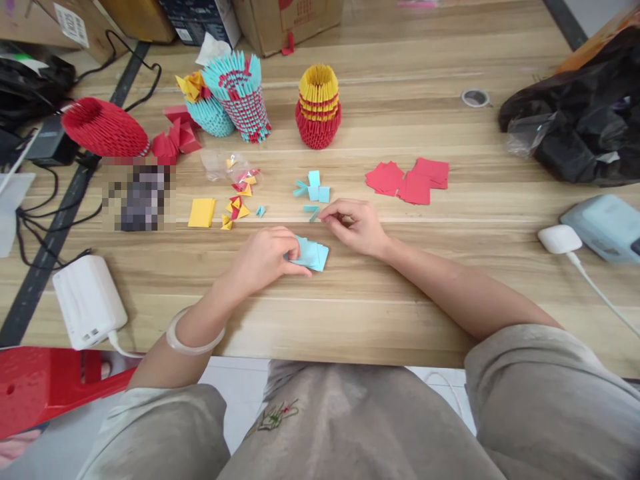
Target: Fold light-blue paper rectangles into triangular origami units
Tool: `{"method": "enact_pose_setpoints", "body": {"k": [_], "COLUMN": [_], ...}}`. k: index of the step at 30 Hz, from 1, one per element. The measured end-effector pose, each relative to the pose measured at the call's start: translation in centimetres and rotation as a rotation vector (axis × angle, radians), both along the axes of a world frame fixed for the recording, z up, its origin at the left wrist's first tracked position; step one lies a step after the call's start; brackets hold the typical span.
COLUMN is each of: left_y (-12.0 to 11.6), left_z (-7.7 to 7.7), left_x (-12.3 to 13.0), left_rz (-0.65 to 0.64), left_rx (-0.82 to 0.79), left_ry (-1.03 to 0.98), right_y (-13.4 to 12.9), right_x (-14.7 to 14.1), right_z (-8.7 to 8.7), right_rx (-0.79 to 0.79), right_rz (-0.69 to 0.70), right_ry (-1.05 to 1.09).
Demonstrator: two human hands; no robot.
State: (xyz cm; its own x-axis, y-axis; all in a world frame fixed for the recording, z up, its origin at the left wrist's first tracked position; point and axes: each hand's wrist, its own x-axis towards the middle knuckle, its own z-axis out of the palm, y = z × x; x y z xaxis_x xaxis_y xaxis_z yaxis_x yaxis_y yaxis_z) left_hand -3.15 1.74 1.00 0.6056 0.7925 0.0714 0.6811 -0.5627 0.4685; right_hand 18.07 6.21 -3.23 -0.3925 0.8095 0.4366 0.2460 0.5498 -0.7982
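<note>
1. A stack of light-blue rectangular paper sheets point(316, 255) is held on the table, near its front edge, by the left hand point(267, 255), its fingers curled and its thumb along the near side.
2. The right hand point(359, 227) is nearly closed, fingertips drawn together at a folded light-blue paper strip point(313, 212); whether it is gripped cannot be told.
3. Small yellow and red paper pieces are seen at a crumpled clear plastic bag point(213, 165).
4. A small light-blue folded-paper vase point(213, 119) is topped with yellow folded paper point(191, 87); beside it a tall light-blue-and-red paper vase point(246, 107) is stood.
5. A red-and-yellow paper vase point(319, 123) is set apart; the contents of the black plastic bag point(570, 120) cannot be made out.
6. The pale wood-grain table point(390, 327) is bordered below by a red plastic stool point(37, 383).
7. Red characters are printed on a brown cardboard box point(260, 30), too blurred to be read.
</note>
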Motion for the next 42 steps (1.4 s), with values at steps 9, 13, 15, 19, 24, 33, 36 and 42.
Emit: {"method": "enact_pose_setpoints", "body": {"k": [9, 13, 15, 19, 24, 33, 36, 42], "left_y": [-0.7, -1.0, -1.1, -1.5, -1.7, -1.3, -1.2, -1.3], "left_z": [0.6, 0.7, 0.7, 0.6, 0.8, 1.0, 0.8, 0.2], "left_x": [0.7, 1.0, 1.1, 1.3, 1.5, 1.7, 1.7, 2.0], "left_rz": [0.198, 0.314, 0.315, 0.231, 0.277, 0.189, 0.23, 0.448], "left_rx": [0.09, 0.159, 0.171, 0.145, 0.08, -0.015, -0.022, -0.11], "left_ry": [-0.197, -0.317, -0.332, -0.305, -0.365, -0.547, -0.554, -0.669], "right_y": [-0.1, -0.7, -1.2, -2.5, -2.8, -2.5, -2.6, -2.8], "right_x": [0.1, 0.0, -0.2, -0.8, -1.0, -1.3, -1.3, -1.6], "right_z": [0.0, 0.4, 0.8, 1.4, 1.2, 1.0, 1.0, 1.2], "right_rx": [0.054, 0.03, -0.013, -0.104, -0.286, -0.551, -0.563, -0.675], "right_rz": [-0.02, 0.112, 0.23, 0.321, 0.272, 0.217, 0.221, 0.272], "right_ry": [0.033, 0.091, 0.138, 0.147, 0.224, 0.504, 0.507, 0.555]}}
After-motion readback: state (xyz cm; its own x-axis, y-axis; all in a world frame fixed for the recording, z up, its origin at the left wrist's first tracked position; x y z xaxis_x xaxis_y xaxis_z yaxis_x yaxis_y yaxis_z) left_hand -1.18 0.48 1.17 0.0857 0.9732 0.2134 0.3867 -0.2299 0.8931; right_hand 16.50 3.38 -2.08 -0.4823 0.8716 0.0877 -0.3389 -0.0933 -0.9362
